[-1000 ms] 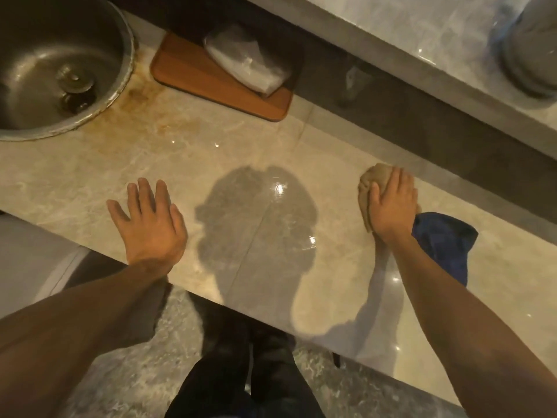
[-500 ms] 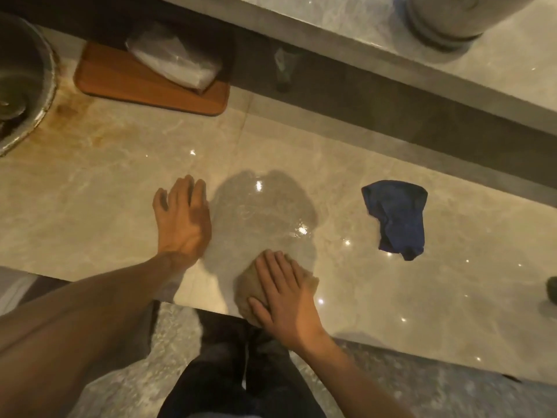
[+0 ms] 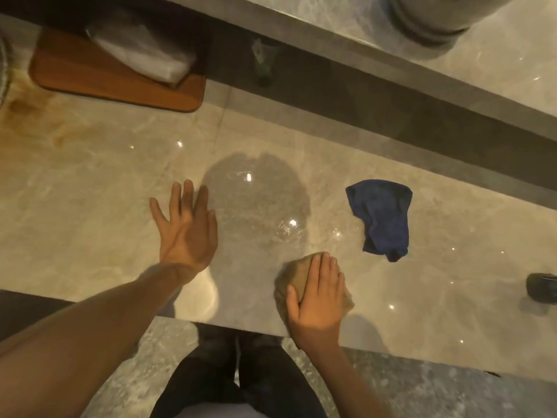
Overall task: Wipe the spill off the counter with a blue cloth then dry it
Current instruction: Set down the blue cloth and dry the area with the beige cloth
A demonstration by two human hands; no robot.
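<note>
Head view shows your counter (image 3: pixel 90 191) running across the middle of the frame, a pale polished stone surface, and above it in the upper right a raised ledge (image 3: pixel 497 70) carrying the dark base of some large vessel (image 3: pixel 428 22), cut off by the frame. Right of centre on the counter the gloss is broken by streaky wet marks (image 3: pixel 289 227), which I take to be what is left of the spill; a dark shadow lies just above them.

At upper left a wooden board (image 3: pixel 75 76) holds a clear plastic bag (image 3: pixel 141 49), with a brown stain on the stone at its left end; both sit well apart from your working area and block nothing.

Your left hand (image 3: pixel 187 230) lies flat and spread on the counter, holding nothing, probably bracing you. Your right hand (image 3: pixel 316 300), at lower centre near the counter's front edge, presses open-palmed on a bunched tan cloth (image 3: pixel 298 276), fingers flat over it, not gripping. That suits drying strokes, so I judge you are in the drying step.

Lying loose and crumpled at centre right, apart from both hands, is the blue cloth (image 3: pixel 382 215). It sits beside the wet marks and could be dragged by a wide sweep. A small dark object (image 3: pixel 541 287) sits at the right edge; I cannot tell what it is.
</note>
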